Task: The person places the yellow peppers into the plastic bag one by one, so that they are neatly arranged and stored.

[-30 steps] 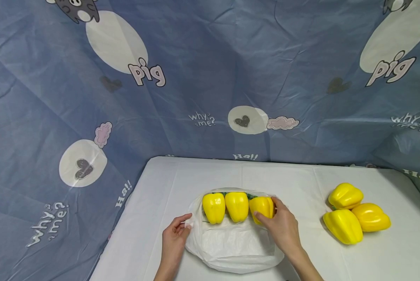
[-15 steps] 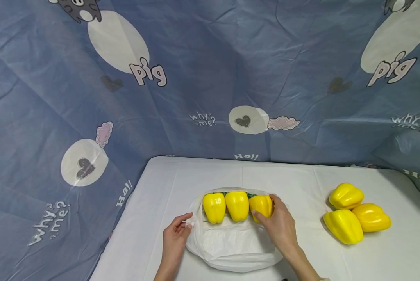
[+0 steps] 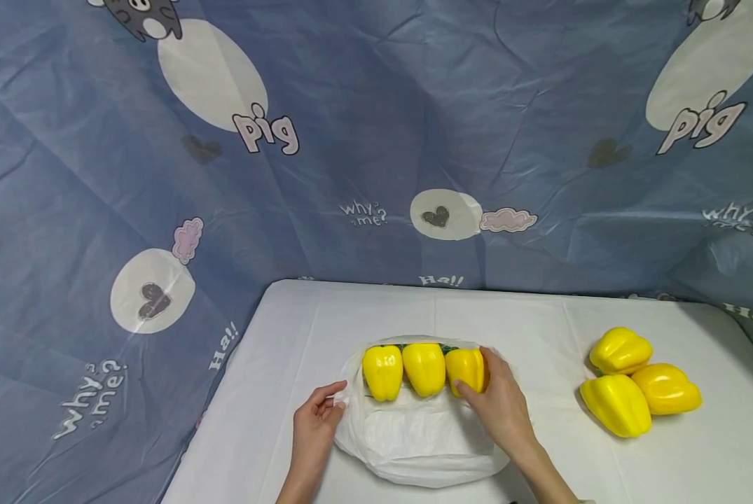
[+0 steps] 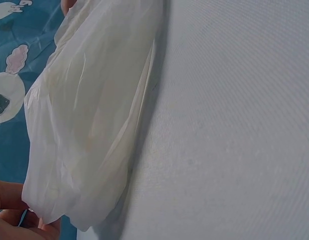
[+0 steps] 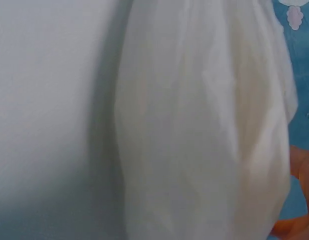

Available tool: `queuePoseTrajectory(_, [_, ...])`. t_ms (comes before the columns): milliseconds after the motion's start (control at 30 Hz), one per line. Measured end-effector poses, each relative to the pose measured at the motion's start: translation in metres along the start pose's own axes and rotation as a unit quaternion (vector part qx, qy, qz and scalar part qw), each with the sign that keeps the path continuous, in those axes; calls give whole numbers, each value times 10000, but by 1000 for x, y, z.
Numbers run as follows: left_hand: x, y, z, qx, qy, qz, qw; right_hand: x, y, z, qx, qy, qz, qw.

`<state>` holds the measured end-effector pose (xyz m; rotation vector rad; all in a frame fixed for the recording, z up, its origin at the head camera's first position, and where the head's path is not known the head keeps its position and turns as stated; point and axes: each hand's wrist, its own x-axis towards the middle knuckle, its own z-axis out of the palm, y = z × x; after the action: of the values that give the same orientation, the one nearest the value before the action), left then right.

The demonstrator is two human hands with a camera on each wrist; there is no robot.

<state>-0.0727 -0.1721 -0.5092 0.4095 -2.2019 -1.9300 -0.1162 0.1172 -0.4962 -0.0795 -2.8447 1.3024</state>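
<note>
On the white surface [image 3: 540, 336], two hands work at a white plastic bag [image 3: 426, 472] with three yellow peppers inside.
At the bag's left edge, the left hand [image 3: 312, 428] pinches the thin plastic between thumb and fingers; on the opposite side, the right hand [image 3: 507, 406] grips the right-hand pepper [image 3: 464, 369], thumb across its front and fingers along its outer side. Beside that one, the middle pepper [image 3: 424, 369] and the left-hand pepper [image 3: 383, 373] complete a row along the bag's far side, with dark green showing at their far ends. Well apart to the right, three more yellow peppers [image 3: 616, 406] lie clustered together on the surface. Behind everything hangs a blue printed cloth [image 3: 351, 140] with "pig" lettering, hearts and pale ovals.
</note>
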Motion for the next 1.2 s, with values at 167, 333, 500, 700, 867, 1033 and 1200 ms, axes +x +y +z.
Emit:
queuePoseTrajectory(167, [0, 0, 1, 33, 18, -52, 10000, -2, -1, -1, 152, -126, 105, 9997])
queuePoseTrajectory(333, [0, 1, 0, -7, 19, -78, 10000, -3, -2, -2, 188, -59, 53, 9998])
queuePoseTrajectory(500, [-1, 0, 0, -12, 50, -40, 10000, -4, -4, 0, 322, -70, 57, 9994])
queuePoseTrajectory(700, [-1, 0, -1, -65, 70, -29, 10000, -3, -5, 3, 465, -17, 16, 9989])
queuePoseTrajectory(867, [-1, 0, -1, -51, 55, -81, 9999, -3, -5, 4, 465, 43, -6, 9989])
queuePoseTrajectory(1033, [-1, 0, -1, -17, 42, -62, 10000, -3, -5, 4, 432, 67, -11, 9990])
queuePoseTrajectory(1200, [-1, 0, -1, -33, 60, -43, 10000, -4, -5, 3, 437, 110, -55, 9990])
